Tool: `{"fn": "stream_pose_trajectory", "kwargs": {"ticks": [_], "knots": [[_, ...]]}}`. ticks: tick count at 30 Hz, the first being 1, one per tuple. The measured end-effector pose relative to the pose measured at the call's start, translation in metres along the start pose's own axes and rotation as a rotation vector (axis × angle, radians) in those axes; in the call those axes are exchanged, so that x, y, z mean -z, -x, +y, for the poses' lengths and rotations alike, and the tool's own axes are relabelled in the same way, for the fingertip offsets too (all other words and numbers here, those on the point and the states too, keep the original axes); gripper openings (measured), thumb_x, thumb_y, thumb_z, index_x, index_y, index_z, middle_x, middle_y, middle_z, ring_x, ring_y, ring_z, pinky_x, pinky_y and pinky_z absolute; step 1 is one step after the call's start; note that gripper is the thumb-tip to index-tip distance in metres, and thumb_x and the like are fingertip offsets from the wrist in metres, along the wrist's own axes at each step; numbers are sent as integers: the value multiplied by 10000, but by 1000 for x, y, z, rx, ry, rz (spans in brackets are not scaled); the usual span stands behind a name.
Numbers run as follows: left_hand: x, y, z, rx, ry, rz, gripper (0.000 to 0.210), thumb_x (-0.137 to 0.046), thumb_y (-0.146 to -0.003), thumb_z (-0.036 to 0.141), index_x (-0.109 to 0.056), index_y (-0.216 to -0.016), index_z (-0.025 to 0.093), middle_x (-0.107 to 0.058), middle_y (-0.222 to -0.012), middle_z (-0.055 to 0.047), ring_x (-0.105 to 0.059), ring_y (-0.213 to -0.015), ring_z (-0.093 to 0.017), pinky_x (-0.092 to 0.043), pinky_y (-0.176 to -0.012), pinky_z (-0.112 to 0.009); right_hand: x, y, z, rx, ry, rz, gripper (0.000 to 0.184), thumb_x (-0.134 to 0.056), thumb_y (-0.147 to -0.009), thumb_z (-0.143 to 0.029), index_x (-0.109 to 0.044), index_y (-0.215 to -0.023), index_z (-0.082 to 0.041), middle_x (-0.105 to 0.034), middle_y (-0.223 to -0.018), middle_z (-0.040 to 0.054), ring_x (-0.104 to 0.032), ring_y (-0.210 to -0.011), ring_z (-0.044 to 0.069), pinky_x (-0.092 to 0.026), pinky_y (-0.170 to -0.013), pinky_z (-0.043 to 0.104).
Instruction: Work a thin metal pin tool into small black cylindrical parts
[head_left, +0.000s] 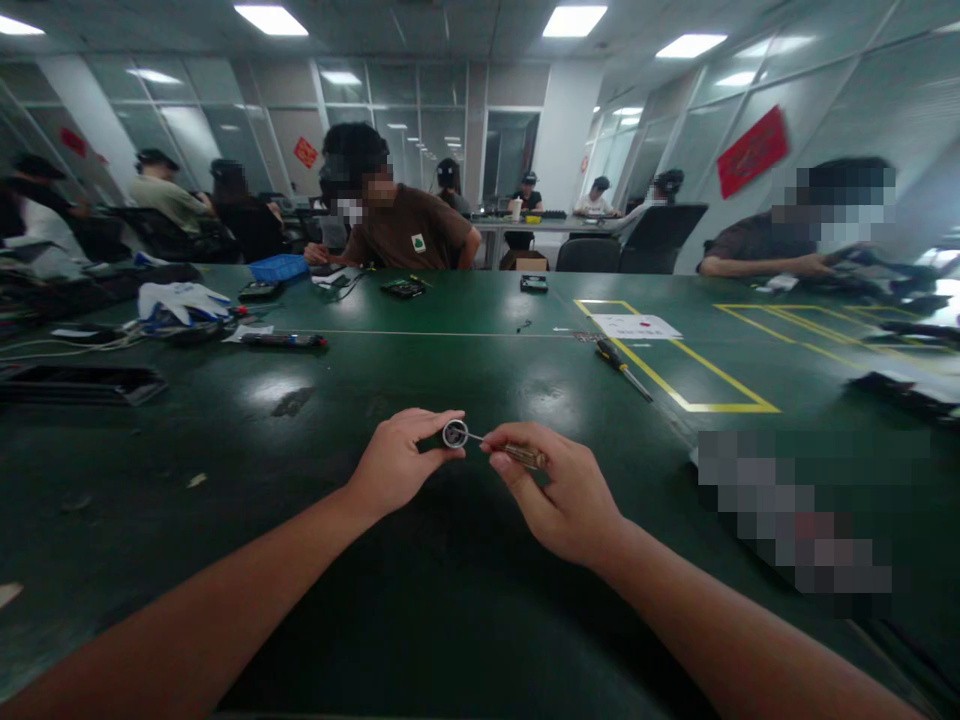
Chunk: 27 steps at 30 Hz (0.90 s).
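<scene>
Between the thumb and fingers of my left hand (401, 458) is a small round metal cylinder (454, 434), its ringed open end turned toward me. What lies inside that end is too small to make out. My right hand (559, 490) is closed around the amber handle of a thin screwdriver (523, 456). The screwdriver's shaft points left, and its tip is at the open end of the cylinder. Both hands are above the dark green table (337, 620), close in front of me.
A larger black-and-yellow screwdriver (624, 369) lies ahead to the right, near a white paper (637, 326). White gloves (184, 305), a marker pen (285, 341) and a blue tray (279, 267) are on the left. A person (409, 225) sits across the table.
</scene>
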<state>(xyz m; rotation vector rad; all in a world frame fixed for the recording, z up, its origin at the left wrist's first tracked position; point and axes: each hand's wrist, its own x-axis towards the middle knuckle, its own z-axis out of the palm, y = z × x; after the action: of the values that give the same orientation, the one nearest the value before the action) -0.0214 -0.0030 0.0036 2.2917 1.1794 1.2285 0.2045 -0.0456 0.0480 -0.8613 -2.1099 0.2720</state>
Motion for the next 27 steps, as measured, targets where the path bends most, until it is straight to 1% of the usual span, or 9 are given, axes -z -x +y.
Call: {"fn": "stream_pose_trajectory", "kwargs": {"ticks": [5,10,15,20,24,27], "knots": [[0,-1,0,15,11,3,379,-812,-823,229,-747,-1195,262,-777,-1138,-34,-709,-1054,-236,-544,-953,-392,0,1,-1,19,8,-33,152,-559,-974,-180,-642,-1098,-211,-750,-981,45,-710,-870,178,-540,-793,304],[0,-1,1,23,22,16,375,-814,-822,234,-750,-1190,265,-773,-1152,-37,-706,-1065,-238,-538,-971,-403,1,-1,-1,10,6,-2,140,-561,-969,-176,-645,-1074,-214,-750,-964,40,-711,-862,179,-537,-788,301],[0,-1,2,-7,10,3,377,-807,-825,225,-749,-1196,266,-782,-1122,-35,-712,-1030,-240,-551,-940,-407,-1,0,1,0,22,-21,151,-561,-973,-175,-646,-1091,-215,-752,-975,37,-711,-854,174,-529,-786,297],[1,-2,3,18,-8,21,382,-820,-815,232,-750,-1189,263,-778,-1144,-42,-716,-1030,-247,-549,-954,-425,0,1,0,9,7,5,147,-568,-971,-182,-647,-1089,-219,-753,-982,36,-712,-873,177,-527,-781,297],[2,-1,2,-12,-26,12,383,-810,-828,235,-739,-1203,255,-776,-1156,-38,-709,-1051,-246,-540,-955,-428,0,0,0,-8,9,-5,144,-568,-967,-170,-646,-1076,-223,-756,-974,28,-716,-874,175,-530,-786,300],[2,0,0,-33,-47,-3,375,-797,-843,247,-733,-1212,267,-771,-1180,-28,-705,-1079,-242,-525,-988,-433,-1,-1,0,-22,0,-6,138,-561,-968,-169,-641,-1069,-220,-761,-983,34,-723,-896,181,-535,-785,301]]}}
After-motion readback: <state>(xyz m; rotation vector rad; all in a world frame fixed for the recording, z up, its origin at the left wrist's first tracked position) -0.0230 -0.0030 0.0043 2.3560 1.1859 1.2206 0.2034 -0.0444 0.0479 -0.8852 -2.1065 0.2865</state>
